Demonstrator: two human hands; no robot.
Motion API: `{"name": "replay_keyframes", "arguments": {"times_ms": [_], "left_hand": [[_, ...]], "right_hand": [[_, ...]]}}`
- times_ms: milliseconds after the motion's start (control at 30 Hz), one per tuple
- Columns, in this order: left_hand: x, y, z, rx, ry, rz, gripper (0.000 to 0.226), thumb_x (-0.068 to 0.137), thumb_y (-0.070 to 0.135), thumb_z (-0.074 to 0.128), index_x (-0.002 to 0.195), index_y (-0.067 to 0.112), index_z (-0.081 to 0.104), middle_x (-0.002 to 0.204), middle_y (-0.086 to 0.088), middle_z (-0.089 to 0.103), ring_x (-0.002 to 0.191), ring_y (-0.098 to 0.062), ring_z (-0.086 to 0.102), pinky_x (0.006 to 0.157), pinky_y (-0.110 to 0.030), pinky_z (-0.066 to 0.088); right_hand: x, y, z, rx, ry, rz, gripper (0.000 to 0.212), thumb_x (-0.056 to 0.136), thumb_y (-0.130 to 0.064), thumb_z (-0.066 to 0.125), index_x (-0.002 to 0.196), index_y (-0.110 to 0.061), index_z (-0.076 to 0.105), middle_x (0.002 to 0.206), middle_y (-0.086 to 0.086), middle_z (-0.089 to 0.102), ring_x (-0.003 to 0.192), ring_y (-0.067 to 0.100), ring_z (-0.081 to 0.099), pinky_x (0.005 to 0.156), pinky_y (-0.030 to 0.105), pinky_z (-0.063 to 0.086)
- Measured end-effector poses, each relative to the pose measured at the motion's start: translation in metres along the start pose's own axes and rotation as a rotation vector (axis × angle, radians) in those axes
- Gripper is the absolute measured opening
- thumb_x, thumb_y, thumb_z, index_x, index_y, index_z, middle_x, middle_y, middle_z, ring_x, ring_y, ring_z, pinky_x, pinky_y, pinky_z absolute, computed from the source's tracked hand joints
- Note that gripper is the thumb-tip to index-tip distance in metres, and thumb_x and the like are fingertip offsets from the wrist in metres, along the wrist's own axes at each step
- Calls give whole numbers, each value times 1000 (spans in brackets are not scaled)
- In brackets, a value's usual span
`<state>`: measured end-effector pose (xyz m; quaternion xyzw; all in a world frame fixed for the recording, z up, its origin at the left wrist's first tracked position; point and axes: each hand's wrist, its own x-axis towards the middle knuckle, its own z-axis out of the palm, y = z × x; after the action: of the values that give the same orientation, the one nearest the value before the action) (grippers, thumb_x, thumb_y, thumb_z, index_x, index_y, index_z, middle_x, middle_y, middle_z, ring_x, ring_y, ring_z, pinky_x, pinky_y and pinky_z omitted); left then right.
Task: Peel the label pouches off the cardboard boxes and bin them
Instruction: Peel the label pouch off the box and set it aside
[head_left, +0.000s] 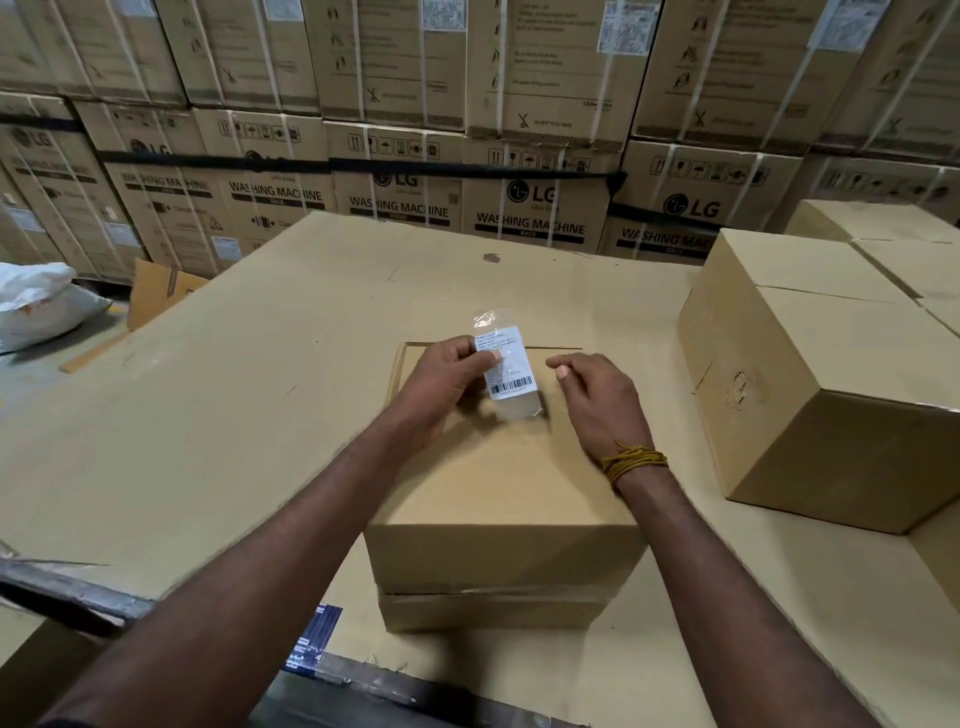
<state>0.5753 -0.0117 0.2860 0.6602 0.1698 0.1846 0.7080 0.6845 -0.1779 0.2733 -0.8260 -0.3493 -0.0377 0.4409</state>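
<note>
Left hand (441, 382) pinched the clear label pouch (506, 369) between thumb and fingers, holding it above the top of the small cardboard box (498, 499); whether its lower edge still touched the box could not be told. Right hand (597, 400) hovered just beside the pouch, fingers loosely curled, holding nothing. Box sat on the cardboard-covered bench (234, 389), with a larger box (831, 374) to its right.

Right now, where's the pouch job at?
Done: pouch looks mostly lifted off the near box; its lower end may still stick. In hand: left hand pinches it, right hand hovers beside, holding nothing. Left: binning it; no bin in view.
</note>
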Motion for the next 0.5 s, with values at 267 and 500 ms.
{"name": "replay_keyframes", "arguments": {"times_ms": [267, 500], "left_hand": [[27, 7, -32, 130, 15, -46, 23, 97, 10, 53, 112, 7, 70, 104, -10, 75, 90, -24, 73, 81, -39, 58], [30, -5, -38, 170, 6, 64, 38, 91, 10, 55, 126, 18, 65, 99, -8, 75, 88, -19, 70, 76, -32, 53]], "right_hand": [[1, -12, 7, -596, -533, -47, 59, 107, -46, 24, 158, -18, 17, 167, -1, 7, 153, 19, 6, 123, 37, 9], [-41, -45, 9, -625, -650, 36, 68, 105, -53, 17, 159, -20, -7, 164, -3, -18, 152, 13, -12, 122, 30, -7]]}}
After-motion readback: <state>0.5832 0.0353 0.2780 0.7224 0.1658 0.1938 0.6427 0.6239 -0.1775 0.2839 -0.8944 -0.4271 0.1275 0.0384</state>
